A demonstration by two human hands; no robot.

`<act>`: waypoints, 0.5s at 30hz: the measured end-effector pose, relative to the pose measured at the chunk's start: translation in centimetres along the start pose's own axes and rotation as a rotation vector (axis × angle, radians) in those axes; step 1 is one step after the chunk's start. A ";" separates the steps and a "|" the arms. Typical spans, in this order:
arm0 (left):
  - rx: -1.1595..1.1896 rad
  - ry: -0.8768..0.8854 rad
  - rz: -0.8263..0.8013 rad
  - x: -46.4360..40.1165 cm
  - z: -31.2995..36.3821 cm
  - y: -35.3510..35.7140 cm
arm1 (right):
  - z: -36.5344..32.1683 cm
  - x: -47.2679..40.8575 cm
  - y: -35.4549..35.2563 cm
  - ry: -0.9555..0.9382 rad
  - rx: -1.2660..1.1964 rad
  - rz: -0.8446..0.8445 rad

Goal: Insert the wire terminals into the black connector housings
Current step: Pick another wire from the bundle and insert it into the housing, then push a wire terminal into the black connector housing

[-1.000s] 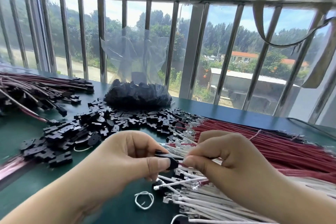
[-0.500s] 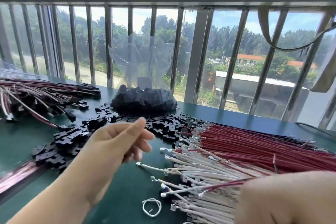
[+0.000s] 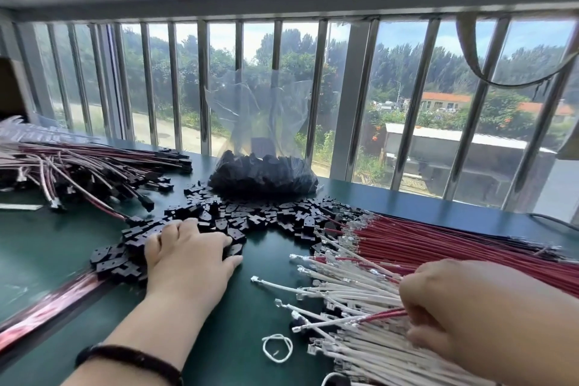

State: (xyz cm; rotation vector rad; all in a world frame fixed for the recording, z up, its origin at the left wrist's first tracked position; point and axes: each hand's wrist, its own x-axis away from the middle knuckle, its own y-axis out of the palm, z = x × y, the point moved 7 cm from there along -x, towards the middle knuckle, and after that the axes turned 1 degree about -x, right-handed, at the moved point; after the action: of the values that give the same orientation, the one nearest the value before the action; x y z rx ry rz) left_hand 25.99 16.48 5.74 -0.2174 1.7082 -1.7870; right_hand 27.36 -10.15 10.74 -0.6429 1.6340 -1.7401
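Fingers (image 3: 200, 230) of the left hand (image 3: 188, 257) lie spread and fairly straight, palm down, their tips resting on the near edge of the loose pile of black connector housings (image 3: 250, 219) scattered across the green desk (image 3: 238, 323). No housing is visibly clasped; the thumb lies flat on the desk beside the pile. A dark beaded bracelet (image 3: 131, 357) circles that wrist.

Over at the lower right, the right hand (image 3: 463, 307) has its fingers curled and pinches a red wire (image 3: 379, 316), whose metal terminal points left over the heap of white wires (image 3: 354, 298). Those white wires fan out with their terminals toward the middle of the desk. Behind them lies a thick bundle of red wires (image 3: 454, 244), running off to the right, its crimped ends just beside the housings.

Behind the pile, against the window bars (image 3: 316, 88), stands a clear plastic bag (image 3: 263, 172) filled with more black housings. On the far left lies a heap of finished harnesses (image 3: 81, 172), red and white leads ending in black housings. A small loop of white cord (image 3: 277, 347) lies on the desk near the bottom, just beside the white wires.
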 end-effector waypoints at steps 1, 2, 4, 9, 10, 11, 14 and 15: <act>0.033 0.021 0.040 0.0 0.2 -0.5 | -0.1 0.0 0.1 0.002 -0.013 -0.009; 0.057 0.033 0.063 0.1 0.4 -0.8 | -0.2 0.0 0.1 0.011 -0.042 -0.022; 0.052 0.077 0.094 0.0 0.5 -1.0 | 0.2 0.0 0.2 0.043 -0.064 -0.020; 0.102 0.133 0.069 -0.3 0.5 -0.6 | 0.4 0.0 -0.2 0.039 -0.041 -0.031; 0.113 0.128 0.050 -0.4 0.5 -0.4 | 0.5 -0.1 -0.2 0.023 -0.093 -0.043; 0.113 0.126 0.032 -0.4 0.5 -0.2 | 0.9 -0.1 -0.3 0.014 -0.159 -0.046; 0.133 0.155 0.053 -0.1 0.8 -0.6 | 3.1 -0.7 -0.7 0.056 -0.519 -0.004; 0.156 0.178 0.096 0.1 0.8 -1.2 | 3.6 -0.8 -0.8 0.089 -0.662 -0.026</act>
State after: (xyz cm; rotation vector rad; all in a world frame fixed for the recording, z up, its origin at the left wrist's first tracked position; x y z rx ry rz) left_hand 25.99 15.69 6.93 0.0924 1.6586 -1.9038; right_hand 30.48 -11.97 11.92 -0.8903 2.2903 -1.2341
